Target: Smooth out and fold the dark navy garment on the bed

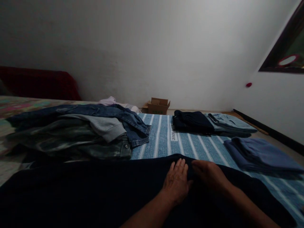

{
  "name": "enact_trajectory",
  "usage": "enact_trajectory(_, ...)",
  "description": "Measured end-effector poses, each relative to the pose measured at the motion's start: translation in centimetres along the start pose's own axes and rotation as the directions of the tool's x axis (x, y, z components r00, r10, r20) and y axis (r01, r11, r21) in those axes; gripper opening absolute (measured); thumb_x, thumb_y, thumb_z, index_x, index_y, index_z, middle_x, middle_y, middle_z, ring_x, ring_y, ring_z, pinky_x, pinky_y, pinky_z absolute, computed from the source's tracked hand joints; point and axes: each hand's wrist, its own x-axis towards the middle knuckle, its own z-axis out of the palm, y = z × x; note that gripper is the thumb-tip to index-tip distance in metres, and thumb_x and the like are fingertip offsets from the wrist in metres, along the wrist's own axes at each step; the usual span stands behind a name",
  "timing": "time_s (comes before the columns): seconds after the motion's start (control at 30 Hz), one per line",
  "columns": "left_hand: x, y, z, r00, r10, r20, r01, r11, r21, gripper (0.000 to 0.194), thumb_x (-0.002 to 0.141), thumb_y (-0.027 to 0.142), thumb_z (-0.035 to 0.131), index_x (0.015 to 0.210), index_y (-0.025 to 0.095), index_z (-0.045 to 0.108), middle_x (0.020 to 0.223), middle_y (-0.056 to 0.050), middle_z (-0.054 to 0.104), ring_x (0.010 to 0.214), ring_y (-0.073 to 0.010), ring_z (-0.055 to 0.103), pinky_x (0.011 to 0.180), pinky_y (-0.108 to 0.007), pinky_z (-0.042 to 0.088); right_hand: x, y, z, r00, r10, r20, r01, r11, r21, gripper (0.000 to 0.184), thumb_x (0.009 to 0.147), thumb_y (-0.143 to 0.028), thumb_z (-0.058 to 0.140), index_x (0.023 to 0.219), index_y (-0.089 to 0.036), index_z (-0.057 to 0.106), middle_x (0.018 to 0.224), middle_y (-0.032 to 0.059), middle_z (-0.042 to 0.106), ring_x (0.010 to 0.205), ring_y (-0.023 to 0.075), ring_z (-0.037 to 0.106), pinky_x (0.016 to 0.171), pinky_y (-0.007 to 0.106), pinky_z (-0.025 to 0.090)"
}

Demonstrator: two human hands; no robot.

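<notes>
1. At the left, a loose pile of clothes (90, 136) lies just beyond the dark garment; keeping the cloth out from under it should help it lie flat.
2. The dark garment (95, 193) spreads across the near side of the striped sheet (161, 139), its left part looking fairly smooth.
3. The left hand (176, 182) lies palm down near the far edge, fingers extended and nearly together, gripping nothing; light, even pressure suits this better than pushing.
4. The right hand (209, 174) rests just beside it, fingers bent towards the left one; whether it pinches cloth cannot be told. Working outward from here would probably level the raised far edge.
5. At the right, the folded blue garment (266, 155) sits apart, best left undisturbed by the sweeping forearm.
</notes>
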Motion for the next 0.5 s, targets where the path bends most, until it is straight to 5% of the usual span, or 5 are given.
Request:
enact_trajectory(0.07, 0.0, 0.2, -0.4, 1.000, -0.004, 0.017, 0.004, 1.000, -0.025, 0.061, 0.090, 0.048, 0.033, 0.139, 0.012, 0.032, 0.149, -0.013, 0.026, 0.138, -0.0245, 0.017, 0.113, -0.045, 0.017, 4.0, -0.7, -1.2, 0.984, -0.034, 0.172, 0.051, 0.994, -0.097, 0.037, 0.087, -0.016, 0.038, 0.114, -0.023, 0.062, 0.100, 0.0079, 0.069, 0.090, 0.0206, 0.065, 0.074, 0.029, 0.047)
enact_trajectory(0.23, 0.0, 0.5, -1.3, 1.000, 0.002, 0.007, -0.002, 0.998, -0.061, 0.059, 0.089, 0.048, 0.035, 0.137, 0.012, 0.036, 0.146, -0.014, 0.031, 0.138, -0.0252, 0.020, 0.113, -0.044, 0.015, 10.8, -1.1, -1.4, 0.914, -0.142, 0.379, 0.198, 0.974, -0.111, 0.049, 0.068, -0.003, 0.050, 0.107, -0.028, 0.067, 0.090, 0.0037, 0.071, 0.083, 0.0211, 0.065, 0.069, 0.026, 0.046)
enact_trajectory(0.5, -0.2, 0.8, -1.1, 1.000, 0.012, 0.021, -0.010, 0.996, -0.086, 0.061, 0.091, 0.048, 0.031, 0.136, 0.008, 0.037, 0.147, -0.017, 0.029, 0.139, -0.0255, 0.015, 0.114, -0.043, 0.013, 12.7, -1.9, -1.6, 0.768, -0.244, 0.593, 0.353, 0.933, -0.074, 0.049, 0.061, 0.002, 0.052, 0.096, -0.026, 0.071, 0.073, 0.0001, 0.069, 0.066, 0.0158, 0.063, 0.057, 0.022, 0.042)
